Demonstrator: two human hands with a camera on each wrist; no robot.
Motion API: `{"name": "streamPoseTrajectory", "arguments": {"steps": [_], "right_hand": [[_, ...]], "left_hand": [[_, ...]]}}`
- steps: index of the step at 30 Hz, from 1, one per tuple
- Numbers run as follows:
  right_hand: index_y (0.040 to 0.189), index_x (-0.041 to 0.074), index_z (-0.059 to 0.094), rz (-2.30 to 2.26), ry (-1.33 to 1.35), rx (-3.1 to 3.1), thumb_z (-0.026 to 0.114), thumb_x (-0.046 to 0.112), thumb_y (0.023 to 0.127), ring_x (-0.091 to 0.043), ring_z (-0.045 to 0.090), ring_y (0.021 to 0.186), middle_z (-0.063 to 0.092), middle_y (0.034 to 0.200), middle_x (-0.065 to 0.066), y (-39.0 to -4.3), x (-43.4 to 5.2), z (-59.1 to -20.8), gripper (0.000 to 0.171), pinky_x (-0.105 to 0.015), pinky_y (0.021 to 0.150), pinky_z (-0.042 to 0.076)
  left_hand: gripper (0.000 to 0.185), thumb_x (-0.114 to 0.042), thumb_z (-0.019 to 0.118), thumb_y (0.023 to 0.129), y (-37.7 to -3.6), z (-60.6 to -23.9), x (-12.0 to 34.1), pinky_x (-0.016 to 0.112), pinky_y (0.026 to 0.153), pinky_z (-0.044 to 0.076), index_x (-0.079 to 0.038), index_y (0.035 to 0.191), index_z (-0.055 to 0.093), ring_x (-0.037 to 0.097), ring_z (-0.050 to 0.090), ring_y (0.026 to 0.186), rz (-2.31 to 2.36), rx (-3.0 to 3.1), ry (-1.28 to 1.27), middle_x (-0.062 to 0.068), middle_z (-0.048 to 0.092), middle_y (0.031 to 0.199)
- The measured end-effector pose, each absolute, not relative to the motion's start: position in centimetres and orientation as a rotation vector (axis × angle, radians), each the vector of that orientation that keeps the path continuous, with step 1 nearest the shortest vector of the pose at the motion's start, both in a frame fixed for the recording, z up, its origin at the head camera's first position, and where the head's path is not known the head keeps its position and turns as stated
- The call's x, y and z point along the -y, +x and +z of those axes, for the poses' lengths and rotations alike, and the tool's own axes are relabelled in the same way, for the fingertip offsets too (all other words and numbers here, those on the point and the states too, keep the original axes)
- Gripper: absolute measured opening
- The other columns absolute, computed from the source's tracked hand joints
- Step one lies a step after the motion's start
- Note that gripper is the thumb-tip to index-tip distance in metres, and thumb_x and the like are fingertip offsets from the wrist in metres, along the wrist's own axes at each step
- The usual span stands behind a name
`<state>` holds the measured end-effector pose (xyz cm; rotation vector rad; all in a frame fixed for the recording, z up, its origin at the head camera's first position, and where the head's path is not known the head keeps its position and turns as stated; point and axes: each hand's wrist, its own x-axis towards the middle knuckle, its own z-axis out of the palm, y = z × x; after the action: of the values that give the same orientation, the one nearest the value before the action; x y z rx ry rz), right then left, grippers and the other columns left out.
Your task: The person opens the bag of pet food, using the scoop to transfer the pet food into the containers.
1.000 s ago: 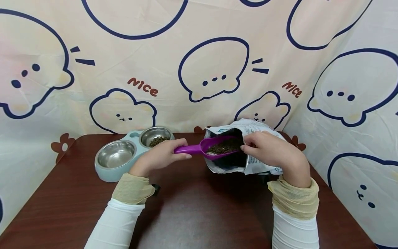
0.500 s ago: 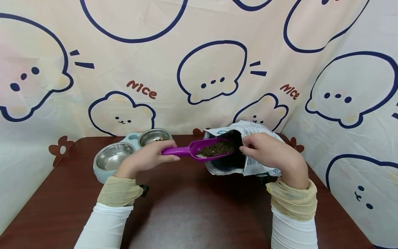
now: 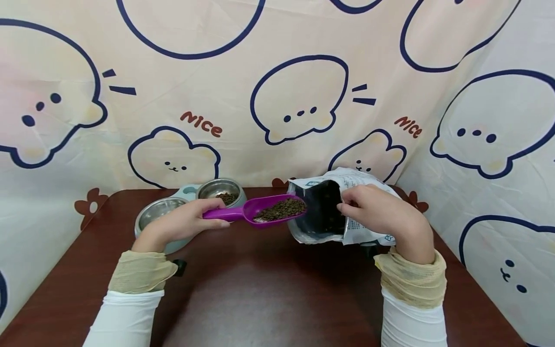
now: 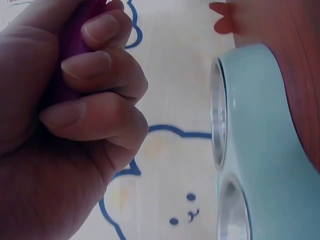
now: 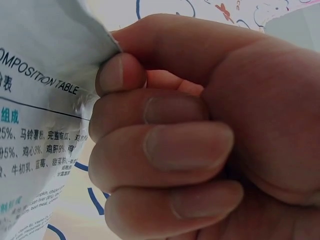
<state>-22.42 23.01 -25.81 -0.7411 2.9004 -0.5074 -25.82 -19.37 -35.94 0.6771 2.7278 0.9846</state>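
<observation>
My left hand grips the handle of a purple scoop in the head view. Brown kibble fills much of the scoop, which is held level just left of the bag mouth. In the left wrist view, curled fingers wrap the purple handle. My right hand pinches the edge of a white pet food bag lying on its side, its dark mouth facing left. The right wrist view shows thumb and forefinger on the bag's printed edge.
Behind my left hand stands a light blue double feeder with two steel bowls. Some kibble lies in its far bowl; the near bowl is partly hidden by my hand. A patterned cloth hangs behind the brown table.
My left hand has drawn the loaded scoop leftward out of the bag mouth, toward the feeder. The right hand keeps its pinch on the bag and has hardly moved.
</observation>
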Motion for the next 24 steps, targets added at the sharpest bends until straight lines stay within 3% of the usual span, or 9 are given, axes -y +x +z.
{"name": "streamPoseTrajectory", "arguments": {"steps": [11, 24], "right_hand": [[0.093, 0.011, 0.071, -0.496, -0.75, -2.907, 0.063, 0.019, 0.108, -0.014, 0.053, 0.072, 0.049, 0.07, 0.001, -22.3, -23.0, -25.7, 0.019, -0.029, 0.066, 0.045], [0.091, 0.011, 0.069, -0.511, -0.742, -2.912, 0.064, 0.019, 0.108, -0.014, 0.052, 0.069, 0.046, 0.069, 0.0, -22.1, -23.0, -25.7, 0.019, -0.028, 0.064, 0.044]], "left_hand": [[0.031, -0.044, 0.076, 0.101, -24.7, -35.4, 23.3, 0.034, 0.073, 0.045, -0.021, 0.12, 0.067, 0.021, 0.054, 0.092, 0.935, -2.838, 0.556, 0.003, 0.062, 0.097], [0.035, -0.043, 0.072, 0.105, -25.2, -35.9, 27.9, 0.03, 0.061, 0.042, -0.013, 0.121, 0.066, 0.018, 0.048, 0.077, 0.923, -2.907, 0.329, 0.004, 0.059, 0.087]]}}
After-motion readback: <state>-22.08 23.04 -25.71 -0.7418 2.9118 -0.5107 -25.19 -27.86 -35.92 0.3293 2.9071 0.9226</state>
